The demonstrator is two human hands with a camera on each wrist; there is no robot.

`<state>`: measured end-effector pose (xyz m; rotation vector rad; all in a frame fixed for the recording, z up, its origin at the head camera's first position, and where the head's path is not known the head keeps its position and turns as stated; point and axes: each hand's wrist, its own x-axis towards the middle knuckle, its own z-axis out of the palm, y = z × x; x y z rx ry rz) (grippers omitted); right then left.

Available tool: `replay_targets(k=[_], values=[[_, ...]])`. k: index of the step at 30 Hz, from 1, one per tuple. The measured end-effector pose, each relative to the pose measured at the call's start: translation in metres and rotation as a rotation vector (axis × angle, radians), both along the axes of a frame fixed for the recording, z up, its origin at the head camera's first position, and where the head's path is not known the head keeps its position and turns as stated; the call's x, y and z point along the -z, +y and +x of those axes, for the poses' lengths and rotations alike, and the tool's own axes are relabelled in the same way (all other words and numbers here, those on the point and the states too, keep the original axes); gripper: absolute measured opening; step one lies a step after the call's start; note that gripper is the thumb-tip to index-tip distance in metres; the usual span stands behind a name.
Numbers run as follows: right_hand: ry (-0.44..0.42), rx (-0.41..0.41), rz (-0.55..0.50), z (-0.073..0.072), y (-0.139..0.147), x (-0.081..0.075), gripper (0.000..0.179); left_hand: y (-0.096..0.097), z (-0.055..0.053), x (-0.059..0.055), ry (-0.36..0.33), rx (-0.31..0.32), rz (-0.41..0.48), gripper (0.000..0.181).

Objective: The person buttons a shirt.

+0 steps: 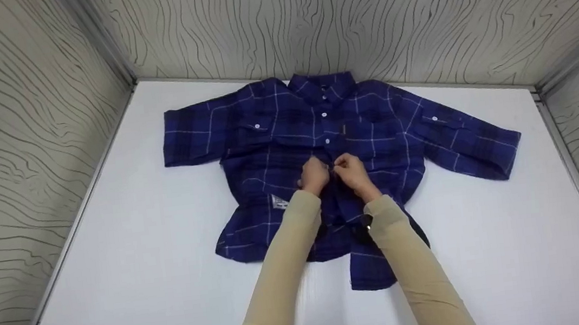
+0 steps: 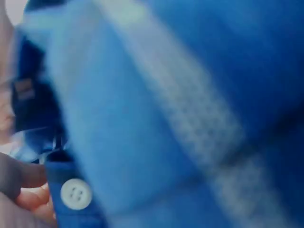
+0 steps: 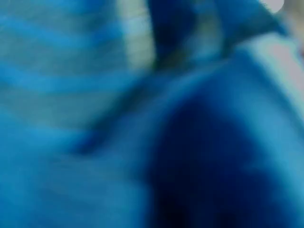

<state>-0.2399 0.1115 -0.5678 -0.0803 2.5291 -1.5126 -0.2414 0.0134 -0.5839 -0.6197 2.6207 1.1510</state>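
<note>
A dark blue plaid button-up shirt (image 1: 385, 143) lies front side up, its collar toward the back wall and both sleeves spread out. My left hand (image 1: 314, 175) has its fingers curled at the front opening, pinching the fabric edge there. Right beside it, my right hand (image 1: 353, 172) pinches the placket between thumb and fingertips. White buttons (image 1: 324, 115) run down the placket above the hands. In the left wrist view, a white four-hole button (image 2: 76, 194) shows close to the fingertips (image 2: 31, 175). Blurred shirt cloth (image 3: 209, 142) fills most of the right wrist view, hiding the right fingers.
The shirt lies on a white table (image 1: 132, 267) enclosed by wood-grain patterned panels (image 1: 263, 24) at the back and sides. A pale label (image 1: 279, 202) shows on the shirt's left lower part. The lower hem spreads unevenly under the forearms.
</note>
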Motion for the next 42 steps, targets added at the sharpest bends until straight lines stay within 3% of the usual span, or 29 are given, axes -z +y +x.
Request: replay_targets(k=[2,6,7,9,12,14,16,19,22,27,28,29,30,31,34,37,38,41,42], values=[[-0.072,0.036,-0.070,-0.001,0.003,0.002,0.012,-0.001,-0.021,0.042,0.054,0.023,0.047,0.015],[-0.125,0.075,-0.220,-0.002,0.006,0.003,0.021,-0.007,-0.069,0.144,0.170,0.052,0.221,0.015],[-0.133,0.075,-0.239,-0.002,0.006,0.003,0.023,-0.007,-0.073,0.152,0.146,0.039,0.266,0.011],[-0.139,0.061,-0.235,-0.002,0.006,0.003,0.024,-0.008,-0.073,0.152,0.141,0.013,0.347,0.009],[-0.124,0.043,-0.191,-0.001,0.006,0.004,0.024,-0.008,-0.065,0.134,0.086,-0.020,0.429,0.006],[-0.104,0.031,-0.166,-0.001,0.006,0.005,0.023,-0.008,-0.063,0.132,0.114,-0.024,0.457,0.005],[-0.097,0.016,-0.158,0.000,0.006,0.005,0.023,-0.007,-0.069,0.144,0.128,-0.034,0.461,0.006],[-0.109,-0.011,-0.165,0.000,0.006,0.004,0.023,-0.007,-0.081,0.177,0.197,-0.029,0.459,0.012],[-0.164,-0.016,-0.226,0.000,0.007,0.003,0.022,-0.007,-0.085,0.187,0.216,-0.020,0.464,0.014],[-0.176,-0.032,-0.274,-0.001,0.006,0.001,0.017,-0.010,-0.066,0.141,0.148,0.012,0.481,0.012],[-0.158,-0.036,-0.261,0.000,0.005,0.001,0.015,-0.010,-0.071,0.151,0.148,0.019,0.498,0.012],[-0.136,-0.043,-0.243,0.000,0.004,0.002,0.013,-0.011,-0.077,0.168,0.150,0.027,0.524,0.011],[-0.117,-0.045,-0.228,0.000,0.003,0.002,0.011,-0.011,-0.090,0.197,0.168,0.038,0.548,0.011],[-0.105,-0.040,-0.213,0.000,0.002,0.002,0.009,-0.009,-0.111,0.240,0.144,0.037,0.560,0.008],[-0.083,-0.030,-0.176,0.000,0.000,0.003,0.009,-0.013,-0.082,0.176,0.099,0.009,0.588,0.005],[-0.064,-0.018,-0.159,0.001,-0.002,0.005,0.010,-0.018,-0.034,0.074,0.090,0.003,0.580,0.012],[-0.054,-0.018,-0.158,0.001,-0.002,0.006,0.010,-0.022,-0.011,0.031,0.124,0.008,0.596,0.014],[-0.015,-0.005,-0.133,0.003,-0.004,0.009,0.009,-0.020,-0.036,0.089,0.156,0.006,0.590,0.013],[0.001,-0.001,-0.121,0.003,-0.004,0.009,0.008,-0.020,-0.037,0.094,0.143,-0.012,0.579,0.012]])
